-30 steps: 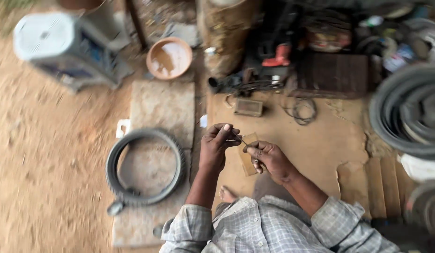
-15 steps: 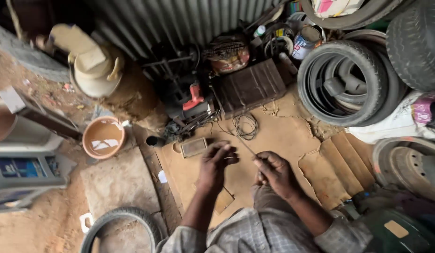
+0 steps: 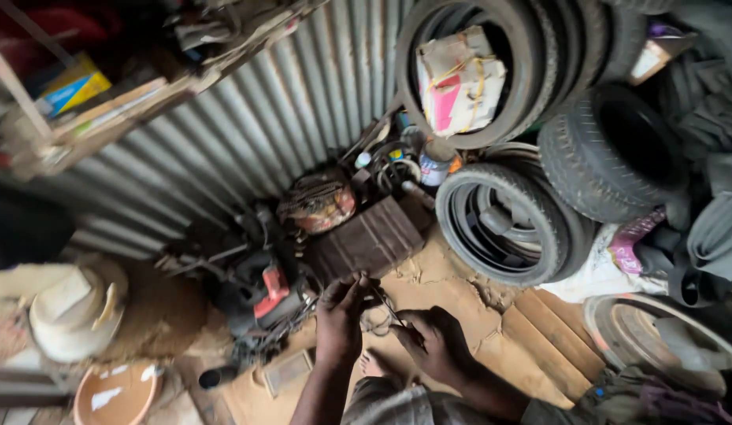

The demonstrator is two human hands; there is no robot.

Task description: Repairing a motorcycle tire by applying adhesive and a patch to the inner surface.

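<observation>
Brown, worn cardboard sheeting [image 3: 452, 287] covers the floor where the person sits. Both hands meet just above it: the left hand [image 3: 340, 319] is raised with fingers bunched and pinched at the upper end of a thin metal rod-like tool [image 3: 388, 308], while the right hand [image 3: 434, 344] is curled closed around its lower end. Just beyond them sits a dark ribbed rectangular metal box [image 3: 370, 242], with stacked black rubber tyres [image 3: 511, 220] to the right against grey corrugated metal sheeting [image 3: 248, 134].

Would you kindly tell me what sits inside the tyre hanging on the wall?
A tied cardboard parcel with pink patches fills the hanging tyre; anything behind it is covered.
</observation>
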